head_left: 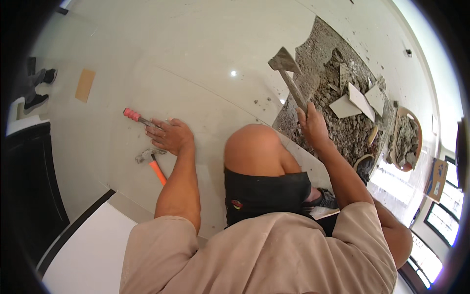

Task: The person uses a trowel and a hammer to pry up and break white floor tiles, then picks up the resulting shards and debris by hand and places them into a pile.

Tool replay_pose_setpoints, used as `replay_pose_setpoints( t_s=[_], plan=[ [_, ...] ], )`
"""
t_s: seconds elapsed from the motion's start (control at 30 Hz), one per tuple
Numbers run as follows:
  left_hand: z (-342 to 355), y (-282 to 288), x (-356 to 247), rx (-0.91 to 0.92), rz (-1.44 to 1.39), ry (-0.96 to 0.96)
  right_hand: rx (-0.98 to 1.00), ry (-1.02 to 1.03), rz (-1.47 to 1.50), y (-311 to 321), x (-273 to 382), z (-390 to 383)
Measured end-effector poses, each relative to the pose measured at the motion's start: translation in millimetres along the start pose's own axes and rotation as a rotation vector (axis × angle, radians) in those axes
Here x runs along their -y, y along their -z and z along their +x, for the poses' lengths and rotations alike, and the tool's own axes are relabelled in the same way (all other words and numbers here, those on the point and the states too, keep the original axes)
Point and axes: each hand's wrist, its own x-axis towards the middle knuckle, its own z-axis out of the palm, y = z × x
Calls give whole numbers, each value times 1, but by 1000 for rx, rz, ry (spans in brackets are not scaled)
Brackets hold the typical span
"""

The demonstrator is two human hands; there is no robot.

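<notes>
My right hand (313,126) is wrapped round the handle of a dusty short-handled hoe (292,88). Its flat, broad blade points away from me, above the tile edge beside the rubble. Over on the left, my left hand (171,136) rests palm down on the floor with fingers spread. Those fingers lie over the shaft of a metal rod tool with a red-wrapped grip (131,114); its other end is hidden under the hand. Close to my left forearm lies a hammer (155,166) with an orange handle and a dusty metal head.
Broken-up mortar (328,98) fills a strip stripped of tiles on the right, with broken tile pieces (360,102) on top. Beyond it stands a rubble-filled container (406,139) near a cardboard box (435,179). Another person's shoes (36,101) and a brown rectangular piece (84,85) are far left.
</notes>
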Motion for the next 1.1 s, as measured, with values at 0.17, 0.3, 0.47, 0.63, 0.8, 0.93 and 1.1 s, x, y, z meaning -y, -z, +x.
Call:
replay_pose_setpoints(
  t_s=[0.17, 0.3, 0.47, 0.63, 0.8, 0.93, 1.1],
  plan=[
    [-2, -5, -2, -47, -21, -18, 134, -14, 110, 6, -14, 4],
    [-6, -9, -5, -64, 5, -21, 152, -266, 555, 14, -33, -41],
    [15, -23, 18, -243, -103, -55, -20, -245, 450, 37, -46, -84],
    [69, 2, 8, -27, -162, 172, 216, -515, 746, 61, -82, -121],
    [141, -3, 7, 210, -461, 585, 214, -472, 616, 54, -103, -136],
    [158, 8, 6, 472, -1036, 636, 50, -229, 388, 7, -139, -131],
    [18, 94, -102, 853, -1517, 342, 313, -611, 876, 40, -106, -118]
  ],
)
